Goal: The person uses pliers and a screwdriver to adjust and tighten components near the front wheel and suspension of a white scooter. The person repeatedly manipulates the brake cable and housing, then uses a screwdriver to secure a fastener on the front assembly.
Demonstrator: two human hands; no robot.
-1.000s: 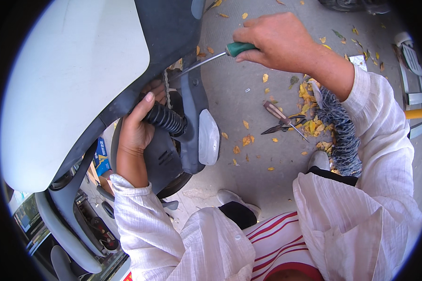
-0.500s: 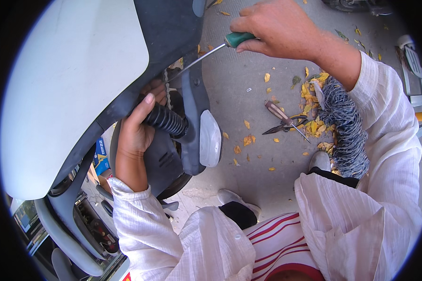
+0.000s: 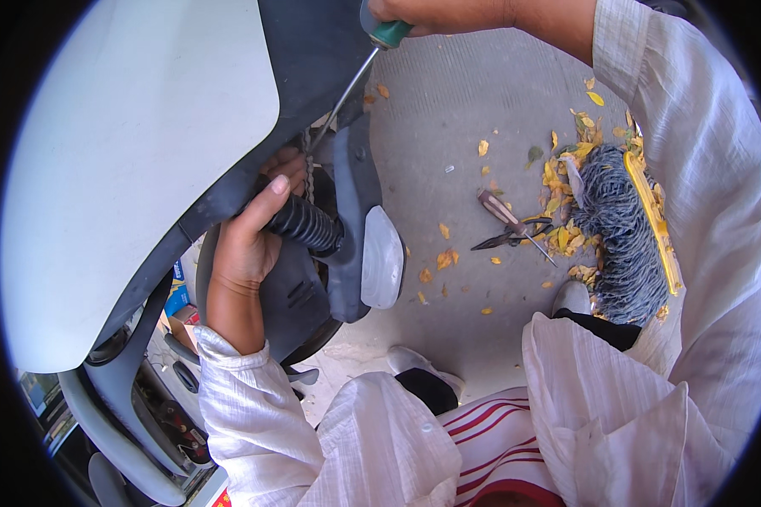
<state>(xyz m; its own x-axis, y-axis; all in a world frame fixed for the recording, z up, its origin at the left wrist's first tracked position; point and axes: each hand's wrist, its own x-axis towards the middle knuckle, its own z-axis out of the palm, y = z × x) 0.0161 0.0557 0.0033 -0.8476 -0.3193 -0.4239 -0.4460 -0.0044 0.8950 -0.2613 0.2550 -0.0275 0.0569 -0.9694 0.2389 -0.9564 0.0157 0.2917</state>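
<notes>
My right hand (image 3: pixel 423 13), partly cut off by the upper edge, is closed round the green handle of a screwdriver (image 3: pixel 347 95). Its metal shaft slants down and left, with the tip beside a light, knobbly chain-like strip (image 3: pixel 310 179) in a gap of a scooter's body. My left hand (image 3: pixel 249 232) reaches into that gap and wraps round a black ribbed shock absorber (image 3: pixel 309 226). The left thumb lies over it, and fingertips show behind, close to the strip and the screwdriver tip. The left palm is hidden.
The scooter's white panel (image 3: pixel 144 160) fills the left side. On the ground lie a brown-handled screwdriver (image 3: pixel 500 207), black pliers (image 3: pixel 503 238) and yellow leaves (image 3: pixel 446 258). A grey mop head (image 3: pixel 613 232) with a yellow bar is near my right sleeve. My shoes (image 3: pixel 427 365) stand below.
My right hand has moved up and left, so the screwdriver stands steeper. Its tip remains near the strip. The left hand keeps its place on the shock absorber.
</notes>
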